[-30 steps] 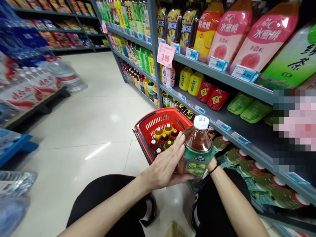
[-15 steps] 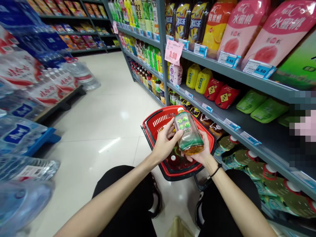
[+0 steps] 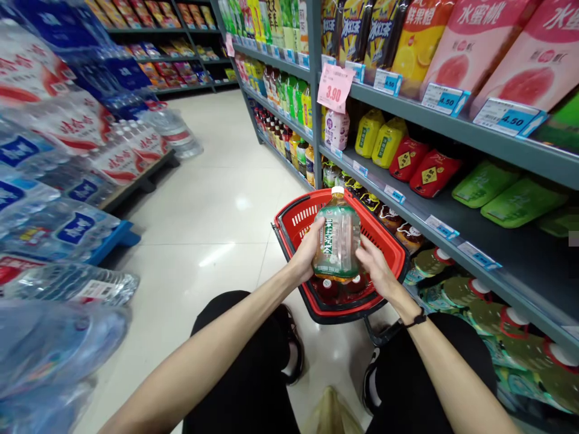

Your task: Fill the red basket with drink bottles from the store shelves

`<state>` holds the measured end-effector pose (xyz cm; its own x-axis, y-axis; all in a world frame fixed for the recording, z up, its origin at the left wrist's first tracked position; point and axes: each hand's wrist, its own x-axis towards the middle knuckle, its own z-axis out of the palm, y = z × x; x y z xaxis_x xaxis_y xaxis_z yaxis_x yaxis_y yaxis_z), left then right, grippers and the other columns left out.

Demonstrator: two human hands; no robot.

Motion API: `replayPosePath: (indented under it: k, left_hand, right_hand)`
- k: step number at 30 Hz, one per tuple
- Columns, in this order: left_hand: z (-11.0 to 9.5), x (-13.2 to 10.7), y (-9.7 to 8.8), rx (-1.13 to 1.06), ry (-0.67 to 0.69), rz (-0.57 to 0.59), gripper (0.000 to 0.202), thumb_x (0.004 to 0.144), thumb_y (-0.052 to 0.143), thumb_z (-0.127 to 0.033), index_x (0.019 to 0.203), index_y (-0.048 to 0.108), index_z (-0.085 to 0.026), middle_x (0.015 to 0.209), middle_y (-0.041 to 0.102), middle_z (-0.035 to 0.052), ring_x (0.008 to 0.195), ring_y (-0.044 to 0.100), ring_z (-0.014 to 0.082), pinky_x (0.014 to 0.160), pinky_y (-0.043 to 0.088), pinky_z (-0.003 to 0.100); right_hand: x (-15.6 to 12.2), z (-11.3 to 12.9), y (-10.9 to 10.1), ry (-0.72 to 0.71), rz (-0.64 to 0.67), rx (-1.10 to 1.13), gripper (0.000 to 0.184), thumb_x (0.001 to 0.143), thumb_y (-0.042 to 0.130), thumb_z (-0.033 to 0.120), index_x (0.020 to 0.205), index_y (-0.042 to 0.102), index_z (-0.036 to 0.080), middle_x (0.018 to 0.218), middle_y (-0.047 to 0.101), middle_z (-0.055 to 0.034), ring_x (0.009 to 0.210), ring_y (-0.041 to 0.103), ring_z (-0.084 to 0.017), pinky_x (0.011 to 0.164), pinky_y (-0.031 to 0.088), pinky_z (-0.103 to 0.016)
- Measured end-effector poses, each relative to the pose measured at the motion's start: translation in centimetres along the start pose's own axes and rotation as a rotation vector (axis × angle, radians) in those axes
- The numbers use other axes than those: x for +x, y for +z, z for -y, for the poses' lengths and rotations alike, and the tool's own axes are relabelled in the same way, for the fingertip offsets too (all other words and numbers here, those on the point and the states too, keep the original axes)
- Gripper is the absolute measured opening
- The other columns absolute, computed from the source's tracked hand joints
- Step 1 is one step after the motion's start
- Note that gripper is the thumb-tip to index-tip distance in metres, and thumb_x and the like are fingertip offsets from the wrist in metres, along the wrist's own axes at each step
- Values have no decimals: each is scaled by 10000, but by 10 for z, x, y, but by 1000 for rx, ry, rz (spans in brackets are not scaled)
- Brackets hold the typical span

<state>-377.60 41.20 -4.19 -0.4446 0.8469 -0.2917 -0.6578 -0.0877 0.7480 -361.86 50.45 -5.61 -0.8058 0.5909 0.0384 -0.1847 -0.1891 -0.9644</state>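
Head view: bare left hand [image 3: 307, 253] clamps a white-capped, green-labelled plastic bottle [image 3: 337, 244] with the bare right hand [image 3: 376, 265] over a red plastic basket [image 3: 395, 258], so looks like lining-up time, and lowering it'd call for an even two-sided grip.

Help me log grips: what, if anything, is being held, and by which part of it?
A squarish plastic bottle, green-labelled and white-capped, held by opposite sides of its body between the left hand and the right hand.
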Motion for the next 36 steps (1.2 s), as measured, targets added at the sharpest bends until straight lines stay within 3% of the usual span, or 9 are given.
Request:
replayPosePath:
  k: [5, 8, 10, 14, 16, 19, 22, 28, 36]
  left_hand:
    - [1, -1, 1, -67, -33, 0, 623, 1005, 533, -679, 1251, 738, -145, 1143, 824, 132, 1038, 798, 278, 1009, 625, 401]
    - [1, -6, 4, -42, 51, 30, 606, 1022, 531, -645, 1339, 710, -161, 1318, 772, 136, 1253, 725, 306, 1149, 547, 458]
    - [0, -11, 5, 7, 132, 93, 572, 1008, 600, -581, 1417, 672, -187, 1479, 683, 115, 1440, 591, 316, 1258, 438, 488]
    - [-1, -24, 10, 314, 355, 280, 726, 914, 791, -399, 1580, 522, -296, 1734, 374, 38, 1643, 268, 297, 1370, 214, 471]
    - [0, -29, 14, 486, 455, 361, 756, 939, 771, -377, 1623, 454, -323, 1780, 237, 29, 1660, 196, 303, 1379, 175, 473]
    - [1, -36, 21, 609, 577, 394, 773, 962, 743, -366, 1652, 398, -321, 1793, 171, 41, 1663, 148, 320, 1382, 148, 489]
    - [1, -42, 28, 633, 627, 394, 785, 962, 740, -340, 1659, 382, -301, 1790, 182, 56, 1661, 123, 322, 1381, 133, 488]
    - [-3, -47, 34, 634, 604, 400, 758, 951, 741, -299, 1640, 427, -312, 1785, 218, 44, 1664, 103, 314, 1378, 123, 465]
    - [5, -44, 38, 489, 471, 355, 1025, 898, 809, -410, 1714, 191, -351, 1797, 208, 37, 1662, 204, 312, 1363, 237, 467]
  right_hand:
    - [-9, 6, 10, -59, 19, -132, 726, 859, 846, 453, 1505, 590, 243, 1406, 720, -100, 1270, 704, -304, 1122, 553, -466]
    - [-6, 7, 9, -23, -103, -168, 909, 772, 928, 380, 1573, 506, 304, 1464, 684, -67, 1291, 682, -288, 1111, 563, -438]
    - [-1, 10, 6, 30, -164, -92, 852, 783, 917, 403, 1540, 535, 320, 1447, 696, -47, 1274, 686, -272, 1052, 595, -401]
    - [7, 18, -2, 202, -114, 340, 526, 884, 729, 619, 1238, 734, 231, 1130, 811, -76, 919, 766, -270, 672, 649, -373]
    - [8, 19, -4, 226, -67, 500, 540, 875, 675, 680, 1112, 765, 203, 949, 811, -73, 693, 719, -247, 484, 571, -347]
    - [5, 17, -4, 205, -56, 574, 566, 809, 690, 723, 1006, 772, 199, 816, 778, -52, 547, 628, -211, 376, 458, -310]
    - [2, 12, -3, 200, -119, 549, 597, 762, 676, 788, 926, 760, 220, 771, 759, -47, 575, 632, -225, 401, 438, -304]
    - [-2, 7, -4, 192, -173, 432, 716, 784, 530, 900, 998, 770, 260, 898, 794, -85, 842, 722, -331, 603, 569, -419]
    - [2, 9, 2, 161, -195, 445, 579, 820, 624, 782, 970, 790, 247, 915, 811, -54, 865, 740, -298, 544, 546, -342]
